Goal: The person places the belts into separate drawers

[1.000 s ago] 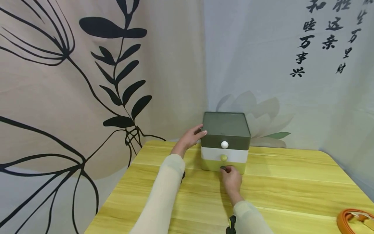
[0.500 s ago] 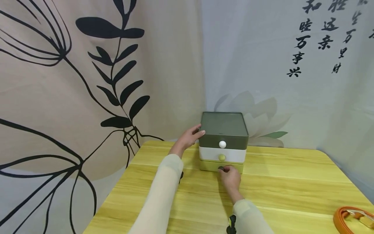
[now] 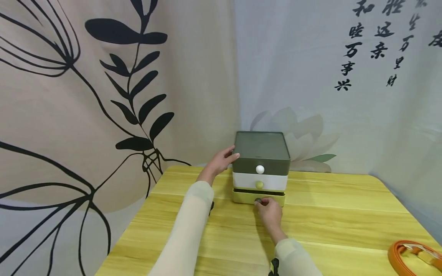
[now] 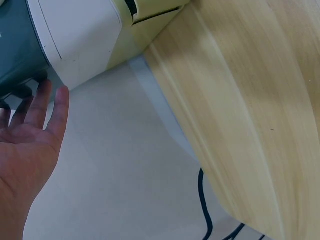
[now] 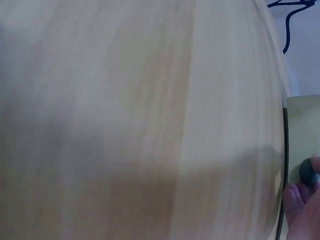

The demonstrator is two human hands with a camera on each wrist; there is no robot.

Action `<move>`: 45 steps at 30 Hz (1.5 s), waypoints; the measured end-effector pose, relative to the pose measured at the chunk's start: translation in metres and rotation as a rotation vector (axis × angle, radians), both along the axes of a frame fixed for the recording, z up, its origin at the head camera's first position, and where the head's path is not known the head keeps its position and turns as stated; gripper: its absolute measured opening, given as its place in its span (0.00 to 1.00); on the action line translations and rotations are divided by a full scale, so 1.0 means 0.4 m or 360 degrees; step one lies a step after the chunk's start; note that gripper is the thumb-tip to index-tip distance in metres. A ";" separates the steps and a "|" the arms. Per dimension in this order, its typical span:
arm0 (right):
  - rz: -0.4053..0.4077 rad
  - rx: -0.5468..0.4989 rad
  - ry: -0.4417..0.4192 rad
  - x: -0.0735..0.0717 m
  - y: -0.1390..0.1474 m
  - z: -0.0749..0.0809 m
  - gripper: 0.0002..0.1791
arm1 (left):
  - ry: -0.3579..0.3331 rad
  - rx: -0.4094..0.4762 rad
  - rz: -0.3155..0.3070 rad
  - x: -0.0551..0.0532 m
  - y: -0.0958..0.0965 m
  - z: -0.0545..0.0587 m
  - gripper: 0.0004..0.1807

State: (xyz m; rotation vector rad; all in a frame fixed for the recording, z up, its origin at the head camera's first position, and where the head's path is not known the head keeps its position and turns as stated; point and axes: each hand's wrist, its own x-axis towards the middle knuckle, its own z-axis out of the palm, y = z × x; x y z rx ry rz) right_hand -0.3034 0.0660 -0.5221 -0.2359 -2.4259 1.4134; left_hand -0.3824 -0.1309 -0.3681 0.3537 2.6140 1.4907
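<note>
Nearest, on the wooden table [image 3: 328, 218] well to the right of the drawer box [image 3: 264, 145] and in front of it, lies a coiled orange strap [image 3: 394, 256], cut off at the view's edge. Closer in, just before the box's front, the right hand [image 3: 270, 214] pinches the dark knob [image 3: 258, 200] between thumb and fingers. That knob sits near the middle of the yellow-green bottom drawer [image 3: 243, 197], which stands partly out from the box, a dark gap showing behind its rim. The drawer's front runs long from side to side of the box; its sliding line looks to point straight out towards the person, with the right hand on that line and nearer to it than the left. Above, on the box's front, come a white drawer [image 3: 245, 180] with a yellow-green knob [image 3: 259, 184] and a dark green tier [image 3: 243, 166] with a white knob [image 3: 260, 169]. At the box's left side the left hand [image 3: 218, 161] rests against the dark green tier, fingers extended and grasping nothing. Behind the box hangs a printed cloth [image 3: 203, 84].
</note>
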 end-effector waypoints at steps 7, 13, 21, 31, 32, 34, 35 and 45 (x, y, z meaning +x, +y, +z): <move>0.0014 -0.0035 0.0005 0.024 -0.001 0.006 0.13 | 0.0007 -0.0009 0.0013 -0.001 0.004 -0.001 0.38; 0.0024 -0.0015 -0.0004 0.037 0.005 0.000 0.14 | 0.0022 0.0002 0.0002 -0.001 0.005 -0.002 0.37; 0.0083 -0.0087 -0.0024 0.058 0.011 0.002 0.14 | 0.0028 0.0008 0.0012 0.001 0.004 -0.002 0.37; 0.0092 -0.0087 -0.0016 0.078 0.020 0.002 0.14 | 0.0030 0.0019 0.0015 0.005 0.010 0.000 0.37; 0.0094 -0.0094 -0.0017 0.080 0.021 0.002 0.13 | 0.0031 0.0019 0.0015 0.005 0.010 0.000 0.37; 0.0096 -0.0091 -0.0008 0.083 0.022 0.000 0.13 | 0.0032 0.0019 0.0017 0.006 0.011 0.000 0.37; 0.0097 -0.0089 -0.0002 0.085 0.022 -0.001 0.13 | 0.0033 0.0017 0.0018 0.005 0.011 -0.001 0.37; 0.0098 -0.0067 -0.0017 0.108 0.022 -0.004 0.13 | 0.0023 0.0020 -0.0006 0.001 0.010 -0.002 0.37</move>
